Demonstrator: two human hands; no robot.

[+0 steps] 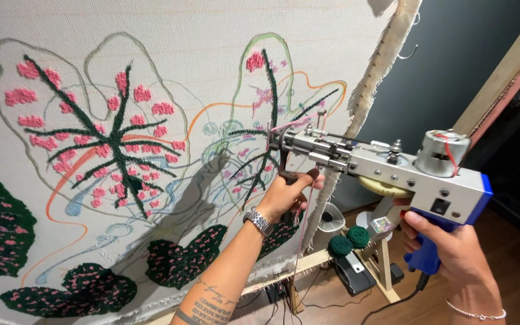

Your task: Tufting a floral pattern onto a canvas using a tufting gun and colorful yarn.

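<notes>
Here my right hand (452,250) is wrapped tight around the blue handle (425,256) of a tufting gun (386,165), fingers curled fully round it, so that grip is closed on the tool. The gun's silver metal body runs up and to the left from that hold, with a round grey motor (442,152) sitting on top just above my knuckles and a yellowish gear (381,188) under the body beside the handle. My left hand (287,195) is clasped on the dark front grip (289,174) near the needle end, so it too is closed on the gun, forward of and a little higher than the right. A metal wristwatch (258,221) sits on that wrist, and a thin bracelet (475,313) on the right one. Pink yarn (293,124) feeds in at the needle tip, which I see touching or just short of the stretched white cloth (200,36); I cannot tell which. Beyond the front grip the cloth carries tufted leaves (112,135) in dark green with pink patches, plus orange and pale outlines. Below both hands, well apart, two green yarn balls (349,241) rest by a wooden frame (386,271), and a black cable (392,304) trails away from under the handle.
</notes>
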